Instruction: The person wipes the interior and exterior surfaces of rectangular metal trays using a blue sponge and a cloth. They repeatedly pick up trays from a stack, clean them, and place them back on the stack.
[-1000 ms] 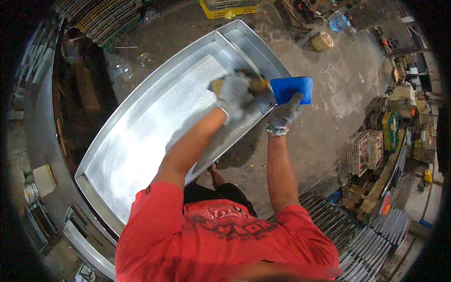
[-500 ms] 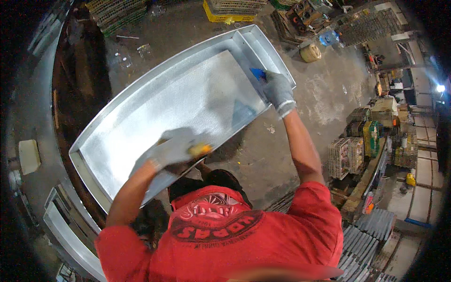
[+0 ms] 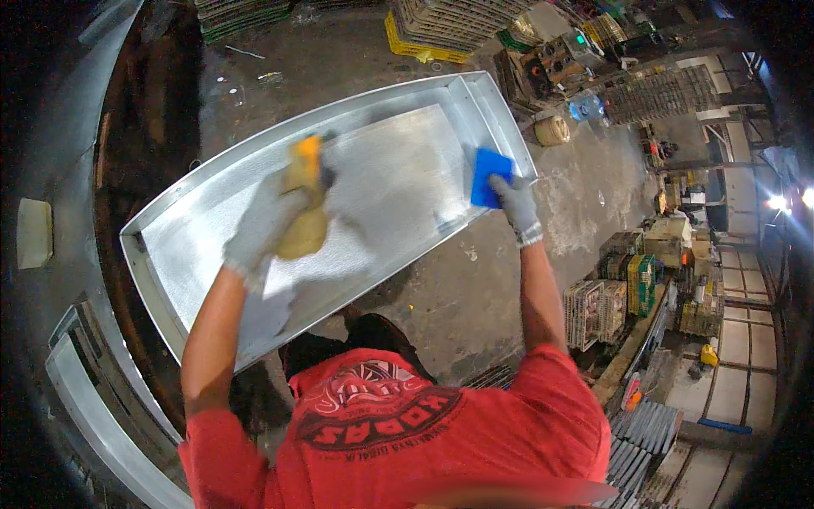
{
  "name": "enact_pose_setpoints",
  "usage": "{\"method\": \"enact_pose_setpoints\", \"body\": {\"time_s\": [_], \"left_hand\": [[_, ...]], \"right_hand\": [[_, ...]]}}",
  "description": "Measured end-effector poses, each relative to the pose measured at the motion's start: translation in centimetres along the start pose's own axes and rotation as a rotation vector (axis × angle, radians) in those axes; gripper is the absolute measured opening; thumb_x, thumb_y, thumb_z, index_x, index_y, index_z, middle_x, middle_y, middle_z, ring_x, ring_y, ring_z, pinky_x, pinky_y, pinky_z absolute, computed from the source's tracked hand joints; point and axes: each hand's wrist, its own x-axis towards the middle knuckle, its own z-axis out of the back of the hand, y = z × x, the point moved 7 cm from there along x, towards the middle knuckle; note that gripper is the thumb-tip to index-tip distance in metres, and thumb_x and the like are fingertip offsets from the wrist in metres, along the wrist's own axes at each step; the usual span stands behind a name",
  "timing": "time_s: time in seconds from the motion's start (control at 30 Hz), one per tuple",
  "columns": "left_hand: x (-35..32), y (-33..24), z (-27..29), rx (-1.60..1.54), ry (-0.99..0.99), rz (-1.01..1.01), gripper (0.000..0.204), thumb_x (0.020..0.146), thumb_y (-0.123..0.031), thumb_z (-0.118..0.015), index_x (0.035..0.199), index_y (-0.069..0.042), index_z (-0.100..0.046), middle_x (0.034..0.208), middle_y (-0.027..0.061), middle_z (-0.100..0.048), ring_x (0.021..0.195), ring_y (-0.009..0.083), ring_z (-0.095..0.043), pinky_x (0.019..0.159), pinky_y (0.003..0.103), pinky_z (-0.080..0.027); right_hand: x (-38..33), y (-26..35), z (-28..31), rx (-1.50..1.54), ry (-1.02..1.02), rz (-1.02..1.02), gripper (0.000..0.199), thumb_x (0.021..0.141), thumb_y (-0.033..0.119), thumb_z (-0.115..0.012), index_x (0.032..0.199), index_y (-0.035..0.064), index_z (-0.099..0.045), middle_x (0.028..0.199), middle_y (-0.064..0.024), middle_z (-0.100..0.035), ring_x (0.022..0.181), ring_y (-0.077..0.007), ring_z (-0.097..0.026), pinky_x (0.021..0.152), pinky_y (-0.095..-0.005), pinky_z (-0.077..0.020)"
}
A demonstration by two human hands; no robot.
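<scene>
A long silver metal tray with a low rim and curved long sides lies tilted across the view ahead of me. My left hand, in a grey glove, is closed on a yellowish-tan cloth above the tray's floor. An orange piece shows at the top of that cloth; motion blur hides what it is. My right hand, gloved too, grips a flat blue rectangular piece, like a plastic scraper, near the narrow compartment at the tray's right end.
Stacked crates with a yellow one stand beyond the tray. A tan jerrycan and a blue water bottle lie at the far right. Wire crates stand to my right. Another metal frame lies at the lower left.
My left hand has moved away from me over the tray, with the cloth. My right hand has come nearer, and the blue piece now shows its broad face.
</scene>
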Motion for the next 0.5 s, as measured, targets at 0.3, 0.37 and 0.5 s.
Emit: {"method": "enact_pose_setpoints", "body": {"time_s": [0.3, 0.37, 0.5], "left_hand": [[20.8, 3.1, -39.4, 0.684, 0.517, -0.199, 0.068, 0.095, -0.065, -0.056, 0.108, -0.002, -0.076, 0.111, 0.0184, -0.076, 0.102, 0.0289, -0.071, 0.089, 0.041, -0.054], [22.7, 5.6, -43.0, 0.591, 0.586, -0.053, 0.073, 0.096, -0.068, -0.049, 0.111, -0.002, -0.076, 0.113, 0.0177, -0.076, 0.103, 0.0272, -0.072, 0.09, 0.041, -0.054], [20.7, 9.3, -44.0, 0.205, 0.903, 0.297, 0.061, 0.094, -0.057, -0.056, 0.107, -0.001, -0.076, 0.094, 0.0115, -0.076, 0.082, 0.0272, -0.068, 0.078, 0.041, -0.053]], "right_hand": [[-23.2, -11.4, 10.1, 0.275, -0.725, -0.055, 0.036, 0.102, 0.029, -0.069, 0.124, 0.0011, -0.067, 0.113, -0.0029, -0.068, 0.095, -0.0127, -0.061, 0.086, -0.0328, -0.0528], [-29.2, -15.7, 11.5, 0.161, -0.833, -0.22, 0.036, 0.1, 0.031, -0.071, 0.121, 0.0009, -0.068, 0.109, -0.0025, -0.069, 0.091, -0.0137, -0.062, 0.083, -0.0324, -0.0521], [-33.5, -18.5, 12.4, 0.222, -0.906, -0.308, 0.043, 0.1, 0.031, -0.072, 0.128, -0.0004, -0.063, 0.112, -0.0067, -0.07, 0.094, -0.0199, -0.065, 0.082, -0.0396, -0.0569]]}}
